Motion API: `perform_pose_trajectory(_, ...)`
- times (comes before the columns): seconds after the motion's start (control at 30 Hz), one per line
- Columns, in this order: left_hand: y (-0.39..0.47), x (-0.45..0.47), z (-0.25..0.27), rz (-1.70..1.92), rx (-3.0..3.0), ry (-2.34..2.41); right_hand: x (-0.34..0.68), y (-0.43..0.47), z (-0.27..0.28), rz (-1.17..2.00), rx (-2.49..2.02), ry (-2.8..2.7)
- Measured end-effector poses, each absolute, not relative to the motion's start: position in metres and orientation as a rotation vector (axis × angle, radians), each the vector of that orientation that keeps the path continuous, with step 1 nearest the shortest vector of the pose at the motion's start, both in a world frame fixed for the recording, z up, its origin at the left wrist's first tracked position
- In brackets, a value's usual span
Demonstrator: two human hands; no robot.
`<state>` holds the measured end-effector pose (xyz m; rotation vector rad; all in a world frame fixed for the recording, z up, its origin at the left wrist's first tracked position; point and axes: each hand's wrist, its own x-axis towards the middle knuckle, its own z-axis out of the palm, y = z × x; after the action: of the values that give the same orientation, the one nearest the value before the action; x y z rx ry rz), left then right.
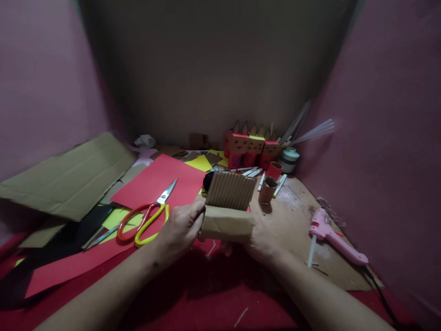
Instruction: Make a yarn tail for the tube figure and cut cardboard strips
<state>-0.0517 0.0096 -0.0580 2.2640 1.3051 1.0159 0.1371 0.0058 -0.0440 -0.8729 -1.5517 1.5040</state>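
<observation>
Between my two hands is a piece of brown corrugated cardboard (227, 224), bent across its width. Its ribbed upper part stands up behind a smooth, rolled-over front flap. My left hand (184, 225) is closed on the left edge, thumb toward the fold. At the right end, my right hand (260, 239) grips the flap, its fingers partly hidden behind and below the cardboard. Scissors (151, 218) with one red and one yellow handle lie left of my left hand, partly on red paper (165, 177). A small black round thing (208, 181) shows behind the cardboard's left edge.
Red figures with cardboard faces (255, 145) stand at the back. A brown cardboard tube (268, 191), a red tube (274, 170), markers (280, 185) and a lidded jar (289, 160) are at right. A pink glue gun (337, 239) lies far right; a large cardboard sheet (69, 177) leans left.
</observation>
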Motion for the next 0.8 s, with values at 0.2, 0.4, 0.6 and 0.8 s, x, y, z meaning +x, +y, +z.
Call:
perform_pose_trajectory(0.2, 0.006, -0.049, -0.053, 0.994, 2.018, 1.283, 0.136, -0.002, -0.018, 1.52, -0.929, -1.373)
perform_pose_trajectory(0.4, 0.009, -0.048, -0.05, 0.999, 1.822, 1.244, 0.136, 0.008, -0.044, 1.571, -0.891, -1.413)
perform_pose_trajectory(0.6, 0.012, -0.047, -0.05, 0.929, 1.595, 1.067, 0.136, 0.018, -0.07, 1.649, -0.808, -1.385)
perform_pose_trajectory(0.8, 0.013, -0.05, -0.055, 0.935, 1.574, 1.057, 0.137, 0.018, -0.067, 1.721, -0.782, -1.316)
